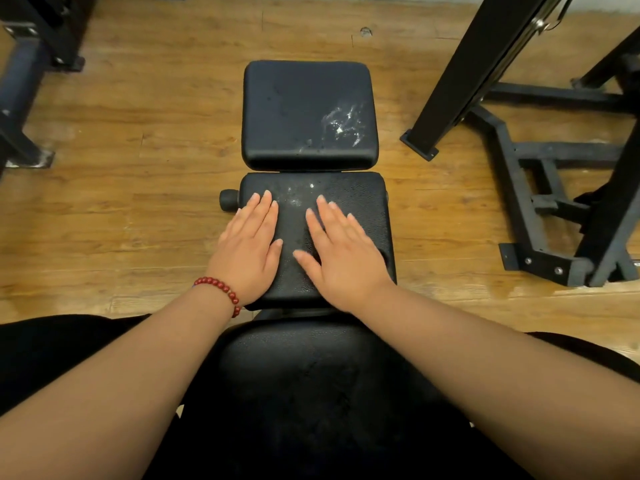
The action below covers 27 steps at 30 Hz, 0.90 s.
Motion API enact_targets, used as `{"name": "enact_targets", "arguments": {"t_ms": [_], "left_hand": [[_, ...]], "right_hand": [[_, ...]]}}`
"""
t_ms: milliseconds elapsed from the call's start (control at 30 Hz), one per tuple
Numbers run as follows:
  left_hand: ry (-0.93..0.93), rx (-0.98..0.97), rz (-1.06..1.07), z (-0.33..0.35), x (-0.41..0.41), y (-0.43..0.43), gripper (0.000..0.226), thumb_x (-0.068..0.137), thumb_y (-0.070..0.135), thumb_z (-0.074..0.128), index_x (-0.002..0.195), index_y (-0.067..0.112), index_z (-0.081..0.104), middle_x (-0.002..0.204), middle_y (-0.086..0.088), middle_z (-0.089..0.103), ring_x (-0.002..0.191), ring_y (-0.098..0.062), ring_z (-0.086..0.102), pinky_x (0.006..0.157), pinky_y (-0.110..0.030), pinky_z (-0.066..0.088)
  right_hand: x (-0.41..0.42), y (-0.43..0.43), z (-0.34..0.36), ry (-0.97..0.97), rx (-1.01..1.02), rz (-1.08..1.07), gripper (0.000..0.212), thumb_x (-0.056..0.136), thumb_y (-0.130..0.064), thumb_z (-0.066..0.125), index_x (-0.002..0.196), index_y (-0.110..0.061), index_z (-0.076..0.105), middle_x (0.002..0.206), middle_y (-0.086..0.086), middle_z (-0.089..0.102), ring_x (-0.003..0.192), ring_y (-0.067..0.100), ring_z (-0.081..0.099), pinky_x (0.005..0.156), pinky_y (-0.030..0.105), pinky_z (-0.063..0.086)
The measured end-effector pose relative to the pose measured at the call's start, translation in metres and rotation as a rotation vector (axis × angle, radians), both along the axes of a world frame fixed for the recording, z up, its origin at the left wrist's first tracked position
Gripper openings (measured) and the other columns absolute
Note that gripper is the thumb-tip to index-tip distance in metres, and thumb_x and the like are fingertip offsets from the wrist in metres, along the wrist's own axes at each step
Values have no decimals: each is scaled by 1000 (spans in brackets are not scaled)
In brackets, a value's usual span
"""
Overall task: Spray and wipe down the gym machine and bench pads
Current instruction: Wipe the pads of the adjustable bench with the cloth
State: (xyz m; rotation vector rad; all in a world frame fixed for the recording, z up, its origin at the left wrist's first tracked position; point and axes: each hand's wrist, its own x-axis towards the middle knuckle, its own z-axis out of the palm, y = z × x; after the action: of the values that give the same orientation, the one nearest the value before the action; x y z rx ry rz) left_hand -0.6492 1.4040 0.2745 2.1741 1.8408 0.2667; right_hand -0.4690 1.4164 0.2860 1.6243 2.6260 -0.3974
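Observation:
A black bench runs away from me in three pads. The far pad (294, 109) carries a patch of white wet spray on its right side. The middle pad (356, 199) shows a few small droplets near its far edge. My left hand (251, 249), with a red bead bracelet on the wrist, lies flat on the middle pad's left part, fingers straight. My right hand (341, 252) lies flat on the same pad beside it, fingers straight and thumb out. The near pad (311, 375) lies between my forearms. No bottle or cloth is in view.
A round black knob (228, 199) sticks out at the middle pad's left. Black machine frames stand on the wooden floor at the right (526, 202) and at the far left (31, 81). Bare floor lies on both sides of the bench.

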Motion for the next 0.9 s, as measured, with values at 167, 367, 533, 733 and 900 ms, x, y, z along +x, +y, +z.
{"name": "enact_targets", "arguments": {"t_ms": [167,367,533,733,900], "left_hand": [[-24,38,17,4,-3,2,69,94,41,14,148,5,35,158,-6,27,147,-20,21,115,-31,12],[-24,0,39,4,-1,4,57,103,28,32,154,9,13,163,-2,4,142,-4,-12,114,-23,-6],[-20,-31,51,5,-1,3,58,104,29,31,155,9,11,164,-3,1,146,-9,-11,116,-26,-5],[-40,-32,57,4,-1,3,58,104,27,33,155,10,12,163,-2,1,148,-11,-9,116,-27,-3],[-64,-31,73,5,-1,4,58,104,28,34,155,11,13,163,0,2,145,-6,-10,114,-25,-4]], "right_hand": [[-21,-33,-3,54,13,-116,78,94,-54,8,152,-7,28,162,13,15,150,25,13,119,35,2],[-21,-17,-1,18,31,-55,64,101,-46,16,153,-10,25,163,12,14,151,25,12,120,35,1],[-33,7,1,2,-7,-176,62,105,-43,20,157,-13,3,164,8,-11,151,20,-10,117,31,-12],[-26,-38,-6,-12,54,-171,71,97,-48,12,154,-7,24,162,15,12,150,27,13,118,37,2],[-35,13,-2,-42,-26,-284,67,103,-48,14,156,-11,-4,163,11,-13,151,23,-12,119,35,-11]]}}
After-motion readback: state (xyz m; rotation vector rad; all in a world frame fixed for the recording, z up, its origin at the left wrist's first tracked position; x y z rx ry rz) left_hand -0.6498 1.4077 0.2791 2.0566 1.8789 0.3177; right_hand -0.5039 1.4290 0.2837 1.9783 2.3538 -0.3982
